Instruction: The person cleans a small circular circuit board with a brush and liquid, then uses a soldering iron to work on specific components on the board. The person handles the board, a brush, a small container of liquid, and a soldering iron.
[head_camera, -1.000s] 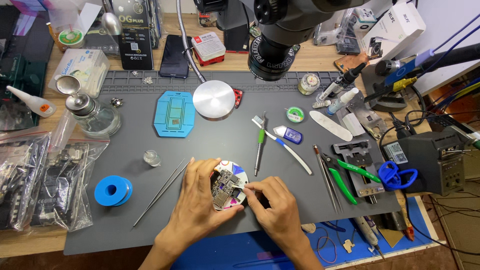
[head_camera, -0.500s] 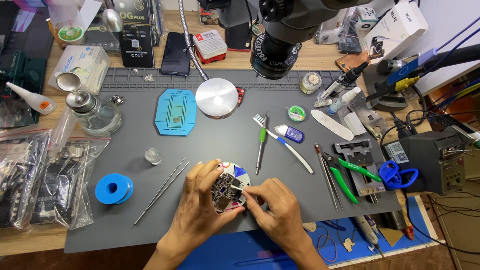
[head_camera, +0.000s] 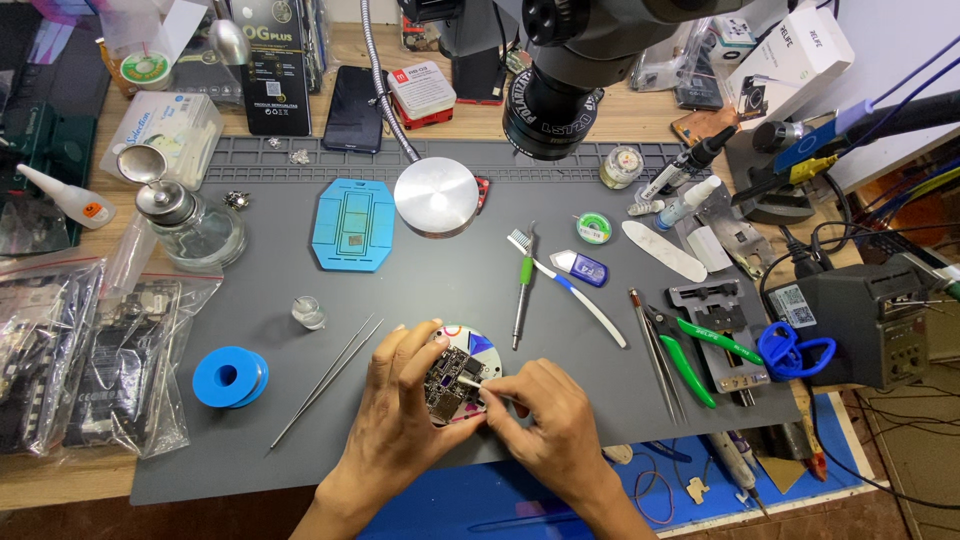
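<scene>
- Far left of my counter (head_camera: 620, 125): clear plastic bags of dark circuit parts (head_camera: 80, 360), lying partly on the wood, partly on the grey work mat (head_camera: 430, 290).
- Blue round spool of tape (head_camera: 231, 376) on the mat, well apart from my left hand.
- Two thin steel tweezers (head_camera: 325, 381) lie slanted between the spool and my left hand.
- Small clear glass cup (head_camera: 309, 312) above them; a light-blue plastic board jig (head_camera: 353, 225) further up the mat.
- My left hand (head_camera: 405, 420) is curled around a small dark circuit board (head_camera: 448, 383), thumb and fingers gripping its edges, holding it over a round white disc with coloured patches (head_camera: 478, 349) at the near middle of the mat.
- My right hand (head_camera: 545, 425) is closed on a slim white-tipped tool (head_camera: 474, 384), its tip touching the board's face.
- Just right of the disc: a green-handled brush (head_camera: 523, 285), then a white and blue toothbrush (head_camera: 570, 288).
- Further right: green-handled cutters (head_camera: 695, 352), blue-handled scissors (head_camera: 795, 352).
</scene>
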